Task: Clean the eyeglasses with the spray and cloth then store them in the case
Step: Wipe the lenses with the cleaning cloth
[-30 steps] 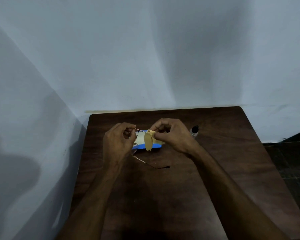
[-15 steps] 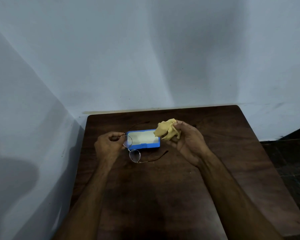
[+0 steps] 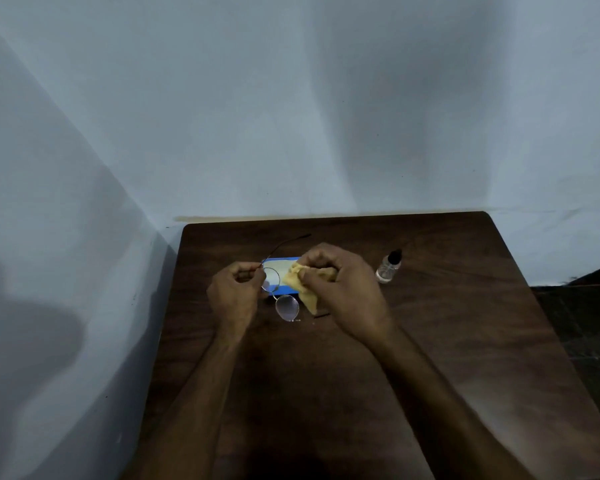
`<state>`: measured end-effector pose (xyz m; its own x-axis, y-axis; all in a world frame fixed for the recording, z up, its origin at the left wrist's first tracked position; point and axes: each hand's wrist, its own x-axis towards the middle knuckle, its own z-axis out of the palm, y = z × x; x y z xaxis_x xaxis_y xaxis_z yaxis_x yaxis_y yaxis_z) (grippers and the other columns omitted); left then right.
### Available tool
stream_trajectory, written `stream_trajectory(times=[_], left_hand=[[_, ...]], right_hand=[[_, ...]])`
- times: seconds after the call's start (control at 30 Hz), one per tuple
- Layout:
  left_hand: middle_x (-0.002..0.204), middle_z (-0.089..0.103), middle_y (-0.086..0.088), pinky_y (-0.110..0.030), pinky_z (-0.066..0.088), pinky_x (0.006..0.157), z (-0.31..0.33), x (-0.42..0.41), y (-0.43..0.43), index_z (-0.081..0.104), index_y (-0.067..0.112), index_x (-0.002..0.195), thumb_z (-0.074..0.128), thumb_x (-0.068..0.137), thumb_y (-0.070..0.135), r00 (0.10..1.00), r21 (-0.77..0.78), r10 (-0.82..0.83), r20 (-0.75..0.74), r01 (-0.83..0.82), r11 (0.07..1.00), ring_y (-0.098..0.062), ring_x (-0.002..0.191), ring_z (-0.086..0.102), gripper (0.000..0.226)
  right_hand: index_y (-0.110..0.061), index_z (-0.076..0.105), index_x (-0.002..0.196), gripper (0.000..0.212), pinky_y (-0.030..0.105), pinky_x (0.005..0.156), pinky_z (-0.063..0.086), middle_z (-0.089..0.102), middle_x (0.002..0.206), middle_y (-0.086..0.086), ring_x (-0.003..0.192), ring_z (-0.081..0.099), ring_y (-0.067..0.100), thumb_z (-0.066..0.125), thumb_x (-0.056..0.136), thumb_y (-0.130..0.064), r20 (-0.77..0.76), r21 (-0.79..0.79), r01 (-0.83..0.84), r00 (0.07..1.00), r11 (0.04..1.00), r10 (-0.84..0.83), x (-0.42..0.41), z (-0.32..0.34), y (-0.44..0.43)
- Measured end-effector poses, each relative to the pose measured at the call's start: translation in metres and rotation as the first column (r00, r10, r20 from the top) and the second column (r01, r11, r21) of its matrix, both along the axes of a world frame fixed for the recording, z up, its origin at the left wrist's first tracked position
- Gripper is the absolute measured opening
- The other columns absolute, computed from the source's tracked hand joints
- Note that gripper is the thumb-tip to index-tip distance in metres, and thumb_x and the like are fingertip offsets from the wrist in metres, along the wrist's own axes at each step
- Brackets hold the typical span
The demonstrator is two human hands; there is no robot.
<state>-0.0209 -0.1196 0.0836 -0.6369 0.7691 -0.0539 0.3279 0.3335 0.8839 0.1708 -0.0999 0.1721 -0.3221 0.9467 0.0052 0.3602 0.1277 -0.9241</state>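
My left hand pinches the thin-framed round eyeglasses by the rim of one lens, above the dark wooden table. One temple arm sticks up and away toward the wall. My right hand grips the crumpled yellow cloth, which hangs just right of the lenses. Behind both hands lies the open blue case with a pale lining, partly hidden by my fingers and the cloth. A small clear spray bottle with a black cap stands to the right of my right hand.
The table sits in a corner, with blue-grey walls along its far and left edges. A dark tiled floor shows past the table's right edge.
My right hand has brought the cloth down and left, close beside the lenses, uncovering the spray bottle. The left hand still holds the glasses in about the same place.
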Motion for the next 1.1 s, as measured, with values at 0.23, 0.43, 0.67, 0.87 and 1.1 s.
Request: stream_trajectory(times=[0.23, 0.43, 0.67, 0.87, 1.1], left_hand=[[0.085, 0.075, -0.002, -0.009, 0.052, 0.052, 0.020, 0.022, 0.008, 0.078, 0.004, 0.099, 0.078, 0.089, 0.001, 0.990, 0.100, 0.040, 0.133, -0.054, 0.993, 0.012, 0.067, 0.070, 0.010], [0.085, 0.077, 0.000, -0.025, 0.063, 0.057, 0.029, 0.028, 0.013, 0.078, 0.016, 0.095, 0.082, 0.087, 0.008, 0.981, 0.141, 0.038, 0.188, -0.065, 0.988, -0.010, 0.073, 0.077, 0.012], [0.083, 0.078, -0.004, -0.010, 0.050, 0.050, 0.035, 0.019, 0.014, 0.080, 0.011, 0.095, 0.078, 0.088, 0.006, 0.993, 0.133, 0.066, 0.098, -0.079, 0.988, -0.003, 0.058, 0.071, 0.009], [0.077, 0.077, -0.008, -0.025, 0.061, 0.055, 0.043, 0.024, 0.017, 0.079, 0.011, 0.092, 0.077, 0.088, 0.007, 0.980, 0.164, 0.064, 0.189, -0.096, 0.982, -0.016, 0.061, 0.076, 0.006], [0.070, 0.075, -0.007, -0.031, 0.061, 0.056, 0.063, 0.020, 0.028, 0.078, 0.014, 0.083, 0.075, 0.092, 0.015, 0.975, 0.179, -0.054, 0.215, 0.015, 0.984, -0.019, 0.057, 0.072, 0.009]], right_hand=[[-0.017, 0.072, 0.117, 0.023, 0.026, 0.076, 0.038, 0.065, 0.122, 0.004, 0.106, 0.064, 0.021, 0.066, 0.095, -0.021, 0.520, 0.103, -0.062, 0.854, 0.993, 0.000, -0.024, -0.026, 0.002], [-0.012, 0.069, 0.120, 0.023, 0.029, 0.079, 0.045, 0.055, 0.129, 0.006, 0.105, 0.064, 0.023, 0.064, 0.099, -0.022, 0.629, 0.131, -0.124, 0.778, 0.984, 0.014, -0.030, -0.040, 0.010], [-0.016, 0.069, 0.123, 0.042, 0.035, 0.088, 0.051, 0.057, 0.126, 0.000, 0.109, 0.061, 0.019, 0.064, 0.096, -0.047, 0.582, 0.121, -0.163, 0.811, 0.979, 0.063, -0.030, -0.037, -0.004], [-0.016, 0.065, 0.118, 0.029, 0.035, 0.079, 0.048, 0.059, 0.124, 0.003, 0.107, 0.062, 0.024, 0.064, 0.093, -0.030, 0.570, 0.196, -0.116, 0.822, 0.974, -0.016, -0.033, -0.036, -0.006], [-0.020, 0.074, 0.097, 0.013, 0.029, 0.076, 0.051, 0.071, 0.104, -0.006, 0.092, 0.066, 0.013, 0.077, 0.084, -0.021, 0.235, 0.200, 0.118, 0.958, 0.973, -0.165, -0.031, -0.039, -0.001]])
